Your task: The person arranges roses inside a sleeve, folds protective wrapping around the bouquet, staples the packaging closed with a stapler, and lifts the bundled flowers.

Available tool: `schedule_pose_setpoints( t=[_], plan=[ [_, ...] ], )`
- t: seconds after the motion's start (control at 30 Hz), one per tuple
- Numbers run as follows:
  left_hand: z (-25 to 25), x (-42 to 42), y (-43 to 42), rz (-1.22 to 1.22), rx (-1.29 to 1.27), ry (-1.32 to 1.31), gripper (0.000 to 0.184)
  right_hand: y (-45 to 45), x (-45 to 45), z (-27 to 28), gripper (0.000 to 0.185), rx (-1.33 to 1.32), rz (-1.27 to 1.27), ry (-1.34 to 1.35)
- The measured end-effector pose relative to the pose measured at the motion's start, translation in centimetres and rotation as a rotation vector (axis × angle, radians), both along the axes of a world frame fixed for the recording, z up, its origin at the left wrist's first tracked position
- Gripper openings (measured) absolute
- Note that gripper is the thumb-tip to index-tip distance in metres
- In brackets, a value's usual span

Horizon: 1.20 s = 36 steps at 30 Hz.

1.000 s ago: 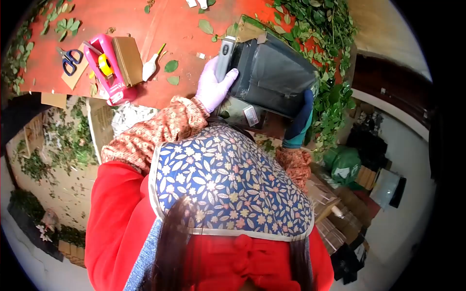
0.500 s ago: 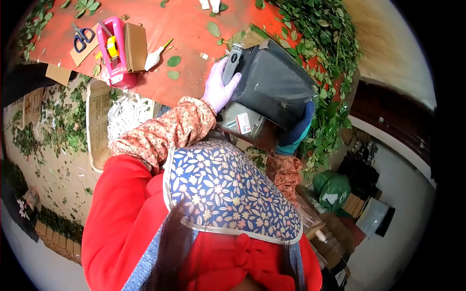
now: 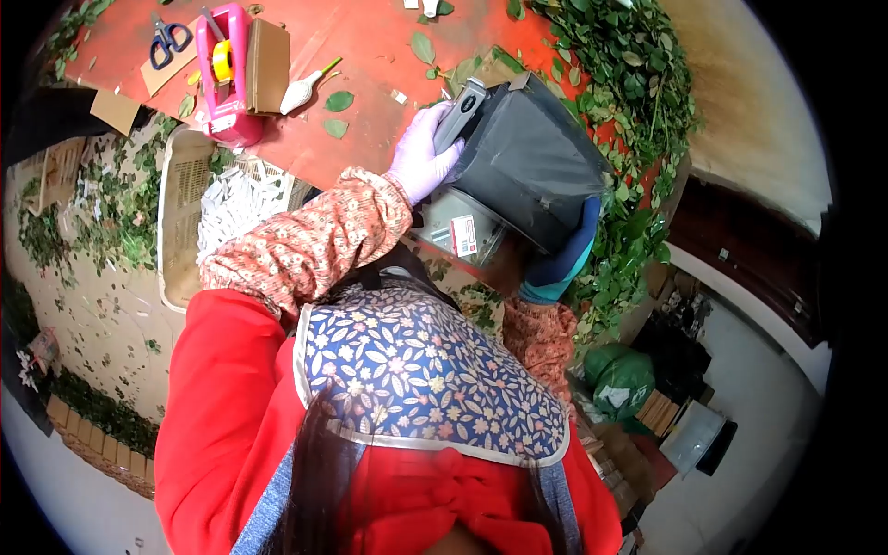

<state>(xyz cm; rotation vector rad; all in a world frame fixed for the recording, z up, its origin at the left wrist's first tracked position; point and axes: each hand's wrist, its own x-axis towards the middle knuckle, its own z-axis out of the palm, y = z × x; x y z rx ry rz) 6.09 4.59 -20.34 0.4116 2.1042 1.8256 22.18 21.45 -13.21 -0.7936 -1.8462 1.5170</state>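
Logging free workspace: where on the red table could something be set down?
Bare red table lies beyond the white green-tipped object, between the cardboard block and upper loose leaf; a smaller patch separates pink tape dispenser and left sleeve. Crowded: the right side, with black box and leafy pile.

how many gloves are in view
2: a lilac glove on the left hand, a blue-green glove on the right hand, at opposite sides of the dark object.

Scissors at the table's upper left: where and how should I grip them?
Probably by the dark handle loops, coming from the near side of the red table: the scissors lie with loops nearer and blades pointing away. The pink tape dispenser stands close on their right, so keep left of it.
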Motion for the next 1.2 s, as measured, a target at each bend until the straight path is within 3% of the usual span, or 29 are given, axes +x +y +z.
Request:
schedule_pose_setpoints(
  t=[0.13,0.2,0.27,0.3,0.33,0.47,0.53,0.6,0.63,0.7,0.73,0.8,0.87,0.93,1.07,1.2],
  plan=[
    [0.2,-3.2,-3.8,-0.129,-0.077,0.026,0.054,0.4,0.6,-0.3,0.058,0.254,0.076,-0.054],
    [-0.3,-4.8,-6.2,-0.205,-0.205,0.204,0.052,0.5,0.8,-0.4,0.061,0.301,0.085,-0.070],
    [0.3,-6.5,-8.1,-0.348,-0.286,0.187,0.047,1.0,0.7,-0.6,0.063,0.197,0.096,-0.051],
    [2.1,-7.7,-8.8,-0.561,-0.311,-0.003,0.042,1.0,0.6,-0.4,0.063,0.206,0.102,-0.044],
    [1.9,-8.2,-9.4,-0.611,-0.232,-0.077,0.041,0.8,0.4,-0.2,0.063,0.170,0.091,-0.050],
    [2.0,-10.8,-8.9,-0.797,-0.327,0.000,0.040,1.0,-0.2,-0.1,0.064,0.124,0.047,-0.032],
    [1.5,-10.6,-8.8,-0.812,-0.068,-0.304,0.037,1.2,-0.7,-0.1,0.060,0.071,0.014,0.042],
    [0.3,-9.3,-8.4,-0.744,0.163,-0.486,0.041,0.8,-1.8,1.7,0.054,-0.415,-0.119,0.084],
    [1.6,-8.9,-8.3,-0.755,0.193,-0.553,0.041,-0.4,-2.4,3.1,0.048,-0.499,-0.198,0.109],
    [2.4,-8.1,-7.0,-0.678,0.283,-0.539,0.043,-0.6,-1.5,2.8,0.048,-0.416,-0.190,0.112],
    [1.8,-8.9,-6.5,-0.686,0.288,-0.543,0.043,-0.5,-1.2,2.7,0.048,-0.333,-0.177,0.101],
    [0.9,-11.8,-4.7,-0.898,0.012,-0.611,0.044,0.3,-1.0,3.1,0.048,-0.445,-0.244,0.058],
    [0.0,-13.9,-3.1,-0.998,0.090,-0.748,0.037,0.4,-0.7,3.0,0.047,-0.557,-0.182,0.110],
    [0.5,-16.2,-2.0,-1.030,0.050,-0.962,0.036,-0.6,-0.7,3.2,0.047,-0.457,-0.201,0.073],
    [0.1,-20.4,-0.7,-1.273,-0.116,-1.090,0.040,-1.9,0.4,2.7,0.049,-0.202,-0.269,-0.016],
    [1.1,-21.1,0.4,-1.494,-0.333,-1.059,0.043,-3.4,2.6,2.9,0.056,-0.001,-0.339,-0.199]
  ],
)
